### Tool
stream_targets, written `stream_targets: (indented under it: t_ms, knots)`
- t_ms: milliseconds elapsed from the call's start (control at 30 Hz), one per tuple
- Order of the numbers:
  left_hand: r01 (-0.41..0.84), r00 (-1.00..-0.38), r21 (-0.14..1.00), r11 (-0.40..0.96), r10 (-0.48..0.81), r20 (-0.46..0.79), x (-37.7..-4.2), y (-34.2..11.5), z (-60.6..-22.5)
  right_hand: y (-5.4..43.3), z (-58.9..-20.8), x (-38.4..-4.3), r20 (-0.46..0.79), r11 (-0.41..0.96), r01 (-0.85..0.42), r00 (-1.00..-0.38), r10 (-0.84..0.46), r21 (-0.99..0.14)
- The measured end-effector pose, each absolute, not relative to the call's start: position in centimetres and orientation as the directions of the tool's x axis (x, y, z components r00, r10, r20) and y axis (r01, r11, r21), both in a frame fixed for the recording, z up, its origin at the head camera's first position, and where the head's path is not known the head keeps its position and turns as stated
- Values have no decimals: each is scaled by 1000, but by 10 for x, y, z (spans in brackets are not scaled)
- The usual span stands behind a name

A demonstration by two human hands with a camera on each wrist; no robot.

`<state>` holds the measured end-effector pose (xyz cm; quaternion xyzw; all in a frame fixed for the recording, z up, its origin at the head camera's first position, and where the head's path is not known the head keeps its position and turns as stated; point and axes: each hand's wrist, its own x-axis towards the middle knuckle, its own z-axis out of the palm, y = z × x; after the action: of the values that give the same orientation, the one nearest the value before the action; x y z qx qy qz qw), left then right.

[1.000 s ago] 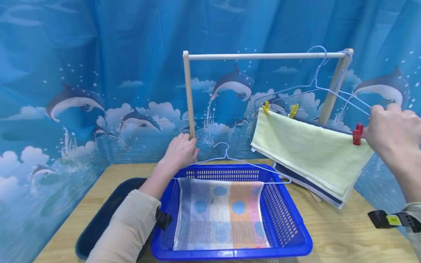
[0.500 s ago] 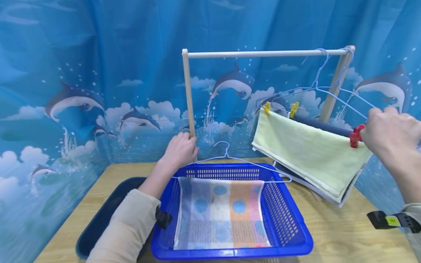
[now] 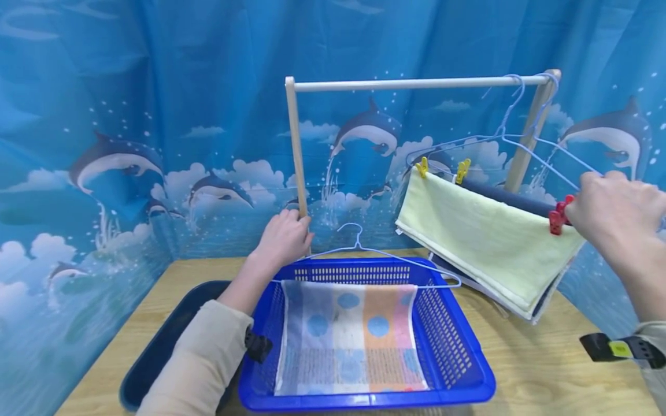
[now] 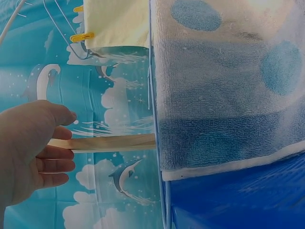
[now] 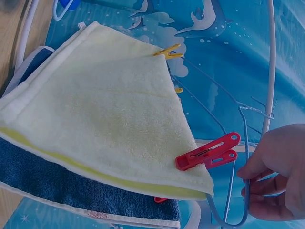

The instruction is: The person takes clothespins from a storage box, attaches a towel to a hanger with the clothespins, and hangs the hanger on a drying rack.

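Observation:
My left hand (image 3: 283, 237) grips the left wooden post (image 3: 298, 162) of a small drying rack, low down. On the right, my right hand (image 3: 616, 208) holds one arm of a light blue wire hanger (image 5: 246, 138), fingers curled round the wire. From that hanger hangs a pale yellow towel (image 3: 489, 231), fastened by a yellow clothespin (image 3: 422, 167) and a red clothespin (image 5: 207, 152). Its hook is over the rack's white bar (image 3: 390, 85). Close behind hangs a dark blue towel (image 5: 95, 176) on another hanger, partly hidden by the yellow one.
A blue plastic basket (image 3: 374, 400) stands in front of the rack on the wooden table (image 3: 562, 370). Over it lies a patterned towel (image 3: 338, 341) on a wire hanger (image 3: 359, 247). Left of the basket is a dark tub (image 3: 156, 358). A dolphin-print curtain (image 3: 218, 69) hangs behind.
The front hanger's hook has shifted right along the bar, closer to the rear hanger. The yellow towel's lower right corner has swung slightly left and up. My left hand keeps its place.

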<state>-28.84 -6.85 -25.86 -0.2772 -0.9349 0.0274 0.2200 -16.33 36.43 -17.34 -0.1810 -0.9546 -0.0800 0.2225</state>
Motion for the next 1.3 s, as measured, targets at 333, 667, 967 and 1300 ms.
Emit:
stream_targets:
  t_ms: [333,667,967,1300]
  knots:
    - [525,-739,-154,837,539,404,-289,-72,-258,358,-180,-159,441,938,343,-849,290,44]
    - [495,-791,-139,858,511,338,-287,-74,-252,353,-207,-161,710,974,215,-697,99,76]
    - [526,-812,-108,844,536,231,-277,-80,-249,331,-232,-179,666,993,-99,-737,-116,62]
    - [575,-817,14,818,574,-54,-248,-92,-252,297,-260,-201,358,965,-262,-901,-245,1]
